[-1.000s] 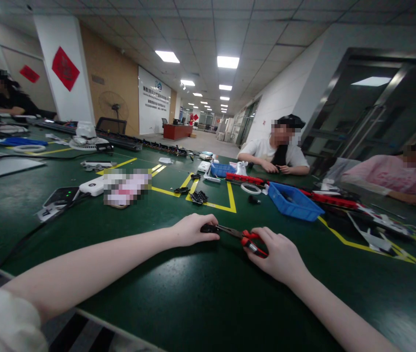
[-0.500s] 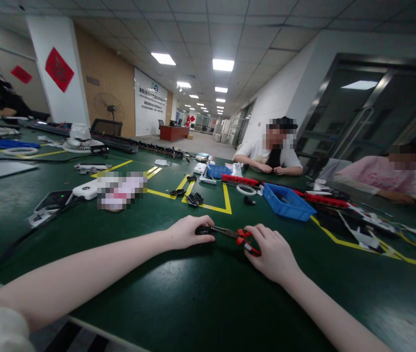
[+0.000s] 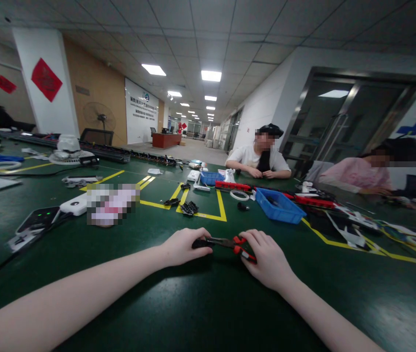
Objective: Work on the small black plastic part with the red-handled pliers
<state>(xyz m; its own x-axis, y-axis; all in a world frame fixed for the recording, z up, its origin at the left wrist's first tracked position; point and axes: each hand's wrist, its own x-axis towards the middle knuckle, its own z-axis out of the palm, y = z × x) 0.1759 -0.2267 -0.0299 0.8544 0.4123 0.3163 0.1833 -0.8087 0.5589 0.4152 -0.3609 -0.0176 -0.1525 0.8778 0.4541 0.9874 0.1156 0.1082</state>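
Black, probably light and stiff, likely favouring an edge hold: pinching the small part [image 3: 200, 243] in the left hand [image 3: 182, 247] over the green table [image 3: 178, 308], gripping pliers [image 3: 229, 242] in the right hand [image 3: 269, 260].

Left fingers [image 3: 200, 253] pinched, right fingers [image 3: 256, 238] curled; forearms [image 3: 94, 289] angled inward.

Past the table's [image 3: 193, 303] far edge: deep hall, grey floor [image 3: 197, 152], red desk [image 3: 166, 140]. Far edge, left end: white pillar [image 3: 59, 106] with red diamond poster [image 3: 47, 79], tan wall [image 3: 94, 83], fan [image 3: 101, 118], white lettered sign [image 3: 143, 112]. Right end: white wall [image 3: 262, 90], metal-framed glass doors [image 3: 310, 117]. Grid ceiling [image 3: 215, 24], rectangular light panels [image 3: 211, 76] lit.
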